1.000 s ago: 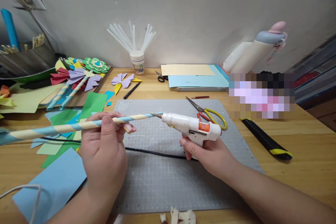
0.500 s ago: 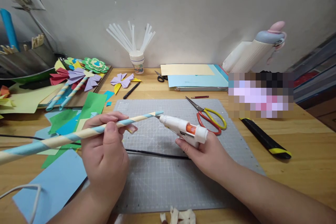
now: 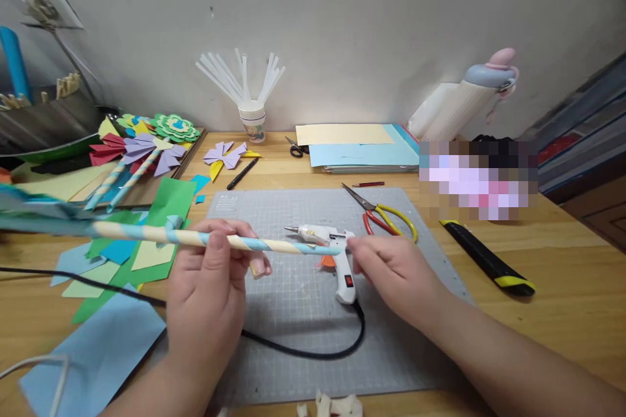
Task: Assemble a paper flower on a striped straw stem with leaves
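Inside mat edges [image 3: 293,194], glue gun [image 3: 344,272]

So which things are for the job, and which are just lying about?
Seem part of the job:
striped tube, held in the left hand, tip by the right hand
glue gun, on the mat

Probably just lying about:
pen
bottle
cup with straws

wd tbl [image 3: 499,345] w/: gry mat [image 3: 293,303] | blk pen [image 3: 242,173] | ppr cup [image 3: 252,125] | ppr stack [image 3: 359,155] | blk/ylw tool [image 3: 486,257], R side
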A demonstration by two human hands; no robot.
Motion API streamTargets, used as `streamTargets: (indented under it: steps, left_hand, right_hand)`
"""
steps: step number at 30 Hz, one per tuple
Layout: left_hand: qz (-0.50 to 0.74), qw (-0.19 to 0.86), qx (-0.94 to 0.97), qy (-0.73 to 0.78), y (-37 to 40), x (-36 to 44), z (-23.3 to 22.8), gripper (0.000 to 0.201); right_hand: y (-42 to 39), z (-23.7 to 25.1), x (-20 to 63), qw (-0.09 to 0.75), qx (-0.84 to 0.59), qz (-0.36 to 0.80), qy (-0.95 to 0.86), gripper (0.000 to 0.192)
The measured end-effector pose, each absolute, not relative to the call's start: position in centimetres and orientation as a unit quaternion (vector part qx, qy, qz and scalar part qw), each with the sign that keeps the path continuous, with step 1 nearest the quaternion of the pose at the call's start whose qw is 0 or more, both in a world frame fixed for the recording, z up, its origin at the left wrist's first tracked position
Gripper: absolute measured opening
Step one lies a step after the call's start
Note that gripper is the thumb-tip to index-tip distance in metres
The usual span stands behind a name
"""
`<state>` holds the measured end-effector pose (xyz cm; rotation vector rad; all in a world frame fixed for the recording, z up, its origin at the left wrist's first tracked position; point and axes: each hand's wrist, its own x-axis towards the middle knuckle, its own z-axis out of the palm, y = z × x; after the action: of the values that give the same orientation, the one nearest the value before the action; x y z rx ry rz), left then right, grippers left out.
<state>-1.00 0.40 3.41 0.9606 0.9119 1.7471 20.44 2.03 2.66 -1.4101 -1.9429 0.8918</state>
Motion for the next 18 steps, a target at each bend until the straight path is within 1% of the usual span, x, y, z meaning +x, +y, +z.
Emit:
streamTargets:
  steps: [1, 2, 3, 5, 6, 9, 13, 18]
  left_hand:
    - [0.699, 0.48, 0.375, 0.375, 0.5, -0.8, 3.3, 0.011]
    - [0.689, 0.5, 0.361, 0.381, 0.5, -0.7, 3.2, 0.013]
    - [0.678, 0.518, 0.348, 0.388, 0.6, -0.5, 3.1, 0.016]
    - [0.658, 0.547, 0.328, 0.4, 0.8, -0.1, 2.8, 0.019]
    - [0.651, 0.558, 0.319, 0.404, 0.8, 0.1, 2.7, 0.02]
    - [0.639, 0.581, 0.306, 0.402, 0.8, 0.3, 2.3, 0.018]
    - [0.625, 0.612, 0.303, 0.378, 0.7, 0.1, 2.2, 0.01]
    - [0.629, 0.618, 0.31, 0.355, 0.7, 0.1, 2.2, 0.004]
  right_hand:
    - [1.5, 2.7, 20.3, 0.349, -0.487, 0.352, -0.719, 0.04]
    - [1.0, 2.7, 20.1, 0.401, -0.452, 0.367, -0.707, 0.025]
    - [0.6, 2.5, 19.8, 0.43, -0.428, 0.379, -0.698, 0.015]
    - [0.0, 2.1, 19.2, 0.437, -0.424, 0.404, -0.683, 0.025]
    - [0.0, 1.8, 18.9, 0.426, -0.435, 0.421, -0.673, 0.025]
    - [0.2, 1.4, 18.3, 0.404, -0.463, 0.499, -0.611, 0.014]
    - [0.7, 1.5, 18.1, 0.422, -0.457, 0.599, -0.505, 0.021]
    - [0.6, 1.9, 18.0, 0.418, -0.446, 0.651, -0.45, 0.025]
